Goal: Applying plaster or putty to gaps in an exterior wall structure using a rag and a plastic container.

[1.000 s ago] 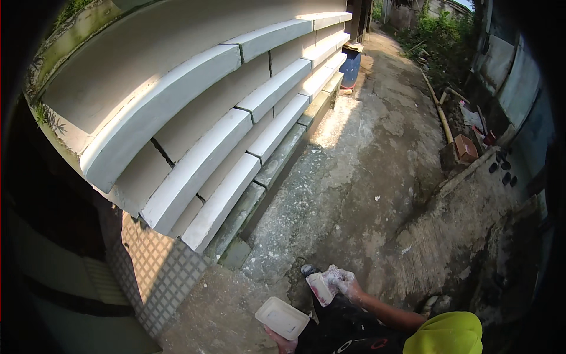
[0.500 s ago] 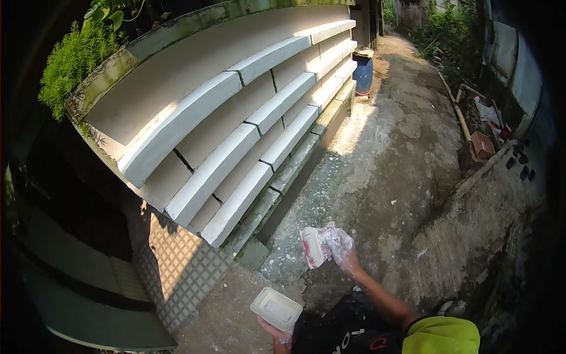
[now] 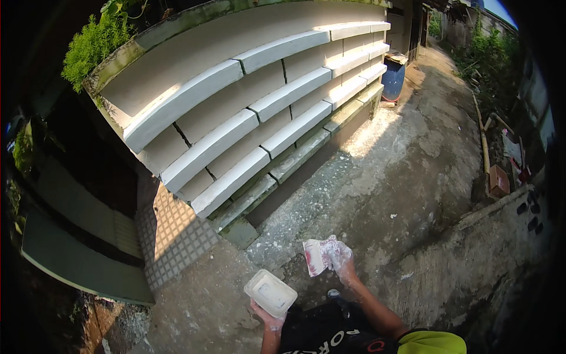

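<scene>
My left hand (image 3: 268,317) is closed under and around a shallow, pale plastic tub (image 3: 280,302) with whitish paint in its bottom. Out in front, my right hand (image 3: 340,257), coated in white paint, grips a wide paintbrush (image 3: 313,258), white with red-pink smears. The brush is apart from both the tub and the wall. To the left and ahead stands a stepped wall with long white-painted ledges (image 3: 230,172) split by dark gaps. Its lowest ledge (image 3: 300,154) is bare, greenish grey.
A blue barrel (image 3: 393,79) stands past the wall's far end. Bamboo poles (image 3: 480,133) and a reddish-brown box (image 3: 499,180) lie along the right side, near dark sandals (image 3: 532,212). Patterned tiles (image 3: 177,236) lie beside a green panel (image 3: 82,268) at left.
The view has turned, so the wall and barrel appear further right and more of the green panel shows. Both hands keep their holds, and more of my left forearm is visible.
</scene>
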`<state>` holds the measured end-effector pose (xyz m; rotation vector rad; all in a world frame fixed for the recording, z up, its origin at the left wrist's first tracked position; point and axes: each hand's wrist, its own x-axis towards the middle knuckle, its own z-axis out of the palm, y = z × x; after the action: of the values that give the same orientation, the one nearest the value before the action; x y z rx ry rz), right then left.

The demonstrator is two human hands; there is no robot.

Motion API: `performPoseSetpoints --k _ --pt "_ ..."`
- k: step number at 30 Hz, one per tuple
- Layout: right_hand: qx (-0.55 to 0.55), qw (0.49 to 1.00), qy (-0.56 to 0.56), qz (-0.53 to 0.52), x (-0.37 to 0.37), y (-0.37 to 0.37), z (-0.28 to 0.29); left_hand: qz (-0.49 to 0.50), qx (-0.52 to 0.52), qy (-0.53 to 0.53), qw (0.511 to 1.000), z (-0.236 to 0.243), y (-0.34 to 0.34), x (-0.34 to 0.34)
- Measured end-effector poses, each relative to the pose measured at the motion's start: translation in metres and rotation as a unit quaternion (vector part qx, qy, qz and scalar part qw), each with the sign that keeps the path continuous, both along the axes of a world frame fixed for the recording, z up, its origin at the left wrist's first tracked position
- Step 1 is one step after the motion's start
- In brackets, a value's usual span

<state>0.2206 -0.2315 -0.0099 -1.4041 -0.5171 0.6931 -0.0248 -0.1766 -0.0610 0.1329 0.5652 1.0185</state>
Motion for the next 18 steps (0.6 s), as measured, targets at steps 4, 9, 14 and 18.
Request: performPoseSetpoints --k 4,9,14,18 --pt "0.006 1.0 0.026 0.002 0.017 -0.019 -0.003 -0.019 -0.001 0.018 1.0 0.005 -0.023 0.019" --pt "-0.007 0.999 0.028 0.041 0.023 -0.037 0.013 -0.037 -0.056 -0.011 0.998 0.011 -0.05 0.031" --pt "0.115 0.987 0.109 0.017 0.016 -0.047 0.039 -0.006 -0.045 -0.014 0.999 0.0 -0.065 0.036" --pt "0.095 0.987 0.118 0.052 0.016 -0.051 0.047 0.008 -0.042 -0.019 0.999 -0.005 -0.071 0.031"
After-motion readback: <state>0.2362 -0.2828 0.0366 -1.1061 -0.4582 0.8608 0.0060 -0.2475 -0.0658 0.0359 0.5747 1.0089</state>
